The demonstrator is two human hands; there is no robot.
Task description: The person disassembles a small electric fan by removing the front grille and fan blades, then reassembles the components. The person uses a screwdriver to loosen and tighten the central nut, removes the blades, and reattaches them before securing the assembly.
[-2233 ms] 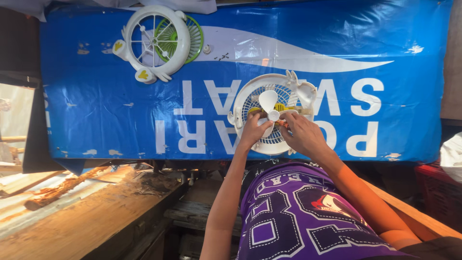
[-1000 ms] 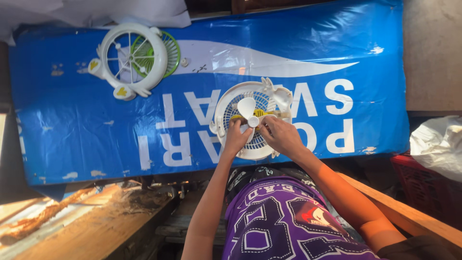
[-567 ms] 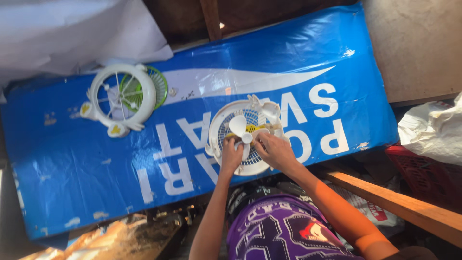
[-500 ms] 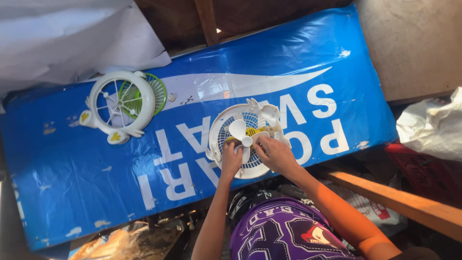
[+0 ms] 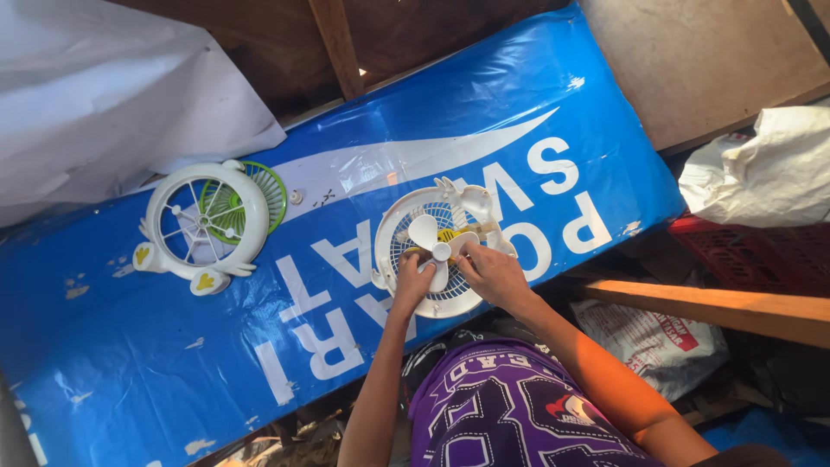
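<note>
A small white table fan point(image 5: 437, 251) lies face up on a blue printed sheet point(image 5: 121, 363) that covers the work surface. Its white three-blade propeller point(image 5: 435, 247) sits at the centre over the grille, with a yellow part showing behind it. My left hand point(image 5: 411, 282) rests on the lower left of the fan, fingers at the propeller hub. My right hand point(image 5: 490, 271) presses on the right side, fingers on a blade. To the left lies a loose white front guard with little feet point(image 5: 206, 226), over a green grille point(image 5: 257, 192).
A white cloth point(image 5: 104, 95) hangs at the upper left. At right are a white sack point(image 5: 761, 173), a red crate point(image 5: 761, 255), a wooden plank point(image 5: 718, 307) and a printed bag point(image 5: 657, 342). A wooden post point(image 5: 337, 47) rises behind the sheet.
The view has tilted and swung, so the sheet now runs diagonally. Both hands stay on the fan and its propeller; the loose guard has not moved on the sheet.
</note>
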